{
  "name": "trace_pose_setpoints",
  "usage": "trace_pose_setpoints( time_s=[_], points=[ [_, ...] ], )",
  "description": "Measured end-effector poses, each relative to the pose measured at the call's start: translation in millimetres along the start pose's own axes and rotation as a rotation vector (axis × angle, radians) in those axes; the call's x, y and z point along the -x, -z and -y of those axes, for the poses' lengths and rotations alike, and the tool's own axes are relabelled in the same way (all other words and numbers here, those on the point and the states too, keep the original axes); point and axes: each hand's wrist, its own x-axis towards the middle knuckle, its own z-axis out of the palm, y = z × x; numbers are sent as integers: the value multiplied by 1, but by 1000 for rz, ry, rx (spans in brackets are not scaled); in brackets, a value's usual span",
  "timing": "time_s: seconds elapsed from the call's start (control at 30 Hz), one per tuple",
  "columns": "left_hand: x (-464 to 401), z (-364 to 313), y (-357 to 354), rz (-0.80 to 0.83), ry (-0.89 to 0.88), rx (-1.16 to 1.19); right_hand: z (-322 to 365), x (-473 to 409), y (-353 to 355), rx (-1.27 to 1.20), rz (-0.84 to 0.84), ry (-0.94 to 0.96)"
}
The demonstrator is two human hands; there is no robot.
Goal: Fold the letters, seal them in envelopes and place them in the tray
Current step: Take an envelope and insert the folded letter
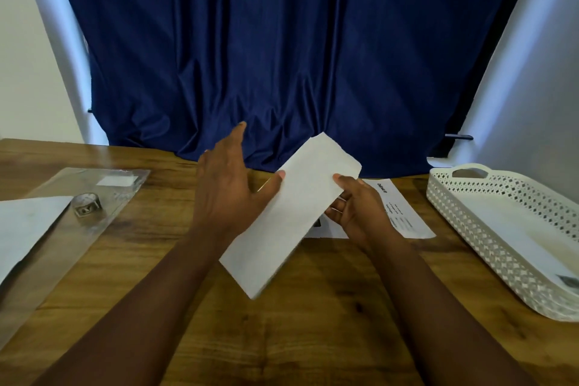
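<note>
A long white folded paper or envelope (291, 213) is held tilted above the middle of the wooden table. My left hand (232, 185) holds its left edge, thumb on top and index finger stretched out. My right hand (357, 207) grips the right edge with the thumb on top and the fingers underneath. Under it on the table lies a printed letter (404, 210). At the right stands a white perforated tray (470, 213) with an envelope (539, 244) lying inside.
At the left lie a clear plastic sleeve (62, 229), a white sheet (25, 226) and a roll of clear tape (87, 204). A dark blue curtain (282, 56) hangs behind the table's far edge.
</note>
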Motion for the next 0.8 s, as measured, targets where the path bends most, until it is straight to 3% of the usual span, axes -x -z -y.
trace_pose_setpoints(
  time_s=[0.2,0.33,0.5,0.8],
  points=[
    [-5,11,-13,310,514,466,-11,-2,2,240,104,-103],
    [4,14,-25,462,701,737,-23,-2,-1,347,178,-126],
    [7,18,-27,445,719,862,-28,-6,-7,339,197,-161],
    [11,16,-27,492,551,802,-27,-11,-5,372,126,-84]
  ],
)
